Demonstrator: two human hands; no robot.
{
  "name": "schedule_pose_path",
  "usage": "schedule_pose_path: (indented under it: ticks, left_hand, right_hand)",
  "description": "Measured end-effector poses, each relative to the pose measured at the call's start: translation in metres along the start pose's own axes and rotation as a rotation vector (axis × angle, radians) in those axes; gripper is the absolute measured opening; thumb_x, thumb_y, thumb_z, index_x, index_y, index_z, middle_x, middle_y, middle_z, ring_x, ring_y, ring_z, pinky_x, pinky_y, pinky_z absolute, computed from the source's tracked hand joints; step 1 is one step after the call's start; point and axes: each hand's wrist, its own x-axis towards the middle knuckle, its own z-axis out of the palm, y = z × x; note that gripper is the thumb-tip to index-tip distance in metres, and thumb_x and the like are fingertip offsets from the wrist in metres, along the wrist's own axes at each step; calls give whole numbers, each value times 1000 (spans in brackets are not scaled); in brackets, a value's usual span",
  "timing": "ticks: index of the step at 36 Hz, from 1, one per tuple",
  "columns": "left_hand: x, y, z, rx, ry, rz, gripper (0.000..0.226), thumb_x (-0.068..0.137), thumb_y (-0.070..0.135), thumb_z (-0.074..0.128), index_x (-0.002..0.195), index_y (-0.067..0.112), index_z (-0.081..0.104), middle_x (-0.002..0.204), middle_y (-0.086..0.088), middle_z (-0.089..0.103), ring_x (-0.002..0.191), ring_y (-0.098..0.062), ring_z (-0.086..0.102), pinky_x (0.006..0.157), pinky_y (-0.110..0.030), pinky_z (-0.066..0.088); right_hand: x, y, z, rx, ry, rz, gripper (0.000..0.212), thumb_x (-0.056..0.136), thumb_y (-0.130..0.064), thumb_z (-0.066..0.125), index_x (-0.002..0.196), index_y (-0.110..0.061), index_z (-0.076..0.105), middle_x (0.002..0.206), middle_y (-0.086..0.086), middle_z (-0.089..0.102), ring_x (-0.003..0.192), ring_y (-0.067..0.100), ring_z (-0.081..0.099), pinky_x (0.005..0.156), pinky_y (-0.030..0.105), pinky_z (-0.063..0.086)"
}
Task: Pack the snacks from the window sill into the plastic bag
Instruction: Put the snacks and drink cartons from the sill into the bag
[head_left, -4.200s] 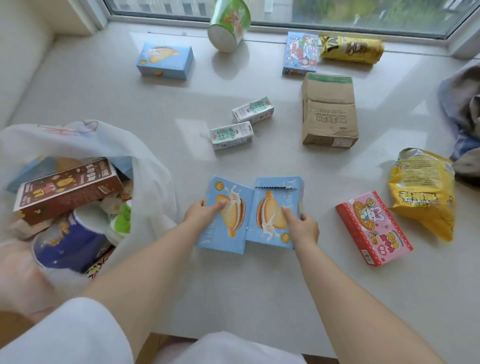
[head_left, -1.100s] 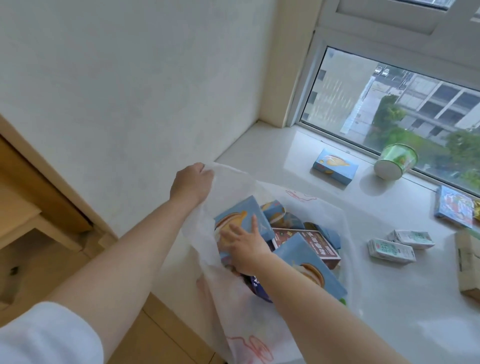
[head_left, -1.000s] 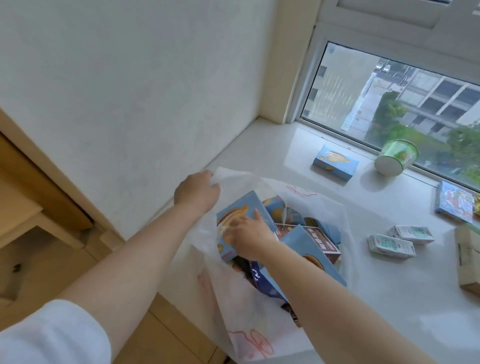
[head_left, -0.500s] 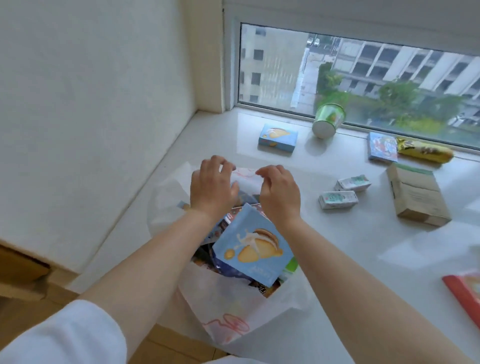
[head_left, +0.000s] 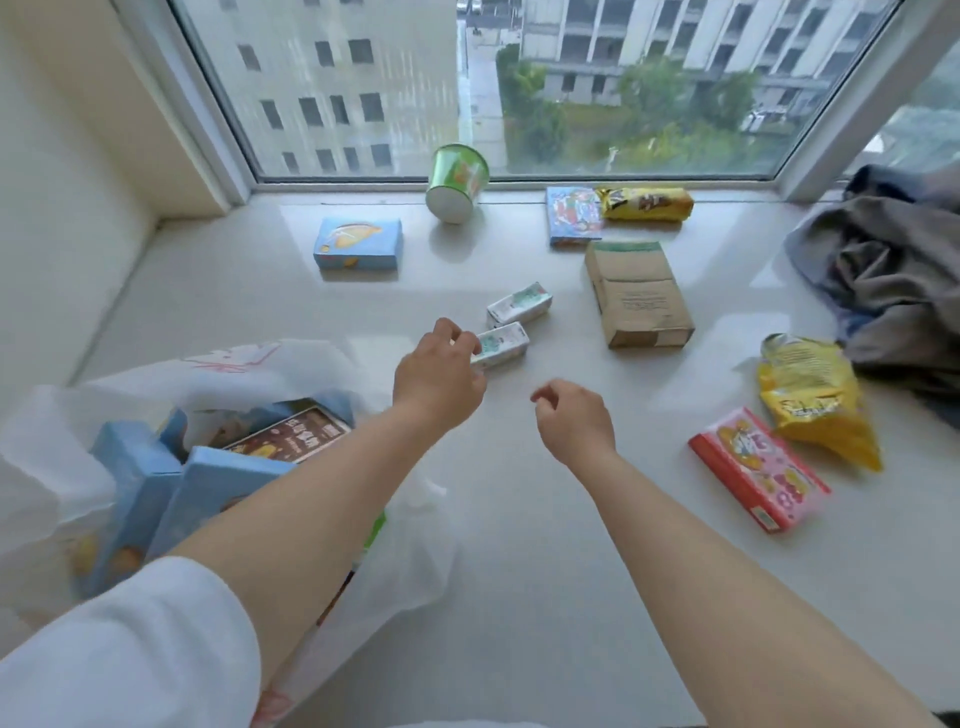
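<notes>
The white plastic bag lies open at the left of the sill, with blue snack boxes and a brown box inside. My left hand reaches over the nearer of two small milk cartons, and its loosely curled fingertips touch the carton's left end. The other carton lies just behind it. My right hand hovers over the bare sill with loosely curled fingers and holds nothing.
On the sill lie a blue box, a tipped green cup, a colourful box, a yellow packet, a cardboard box, a yellow crisp bag and a red-pink box. Grey clothes are heaped at the right.
Both hands have left the bag's rim, with the two blue boxes now inside. The view has swung right to the sill. My left hand has reached the nearer milk carton.
</notes>
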Motion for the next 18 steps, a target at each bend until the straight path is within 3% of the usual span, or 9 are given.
schedule_pose_path:
  ticks: [8,12,18]
  left_hand:
    - [69,37,59,98,-214,-157,53,90,26,47,141,19,33,139,-5,44,130,-23,37,98,-36,35]
    - [97,37,84,60,-267,-254,58,89,27,50,144,20,31,153,-4,22,138,-23,24,107,-37,29]
    - [143,13,125,121,-368,-327,60,87,32,54,141,15,32,145,-5,30,132,-23,31,102,-37,32]
  right_hand:
    - [80,66,-32,-182,-190,-35,28,90,-16,43,107,-19,65,114,3,66,106,24,58,83,28,44]
    - [132,77,-32,-300,-282,-81,29,92,-18,43,115,-20,61,119,3,62,110,24,55,82,28,41]
    - [204,70,-8,-397,-370,-175,39,93,-17,43,131,-18,47,131,6,50,121,24,46,93,32,40]
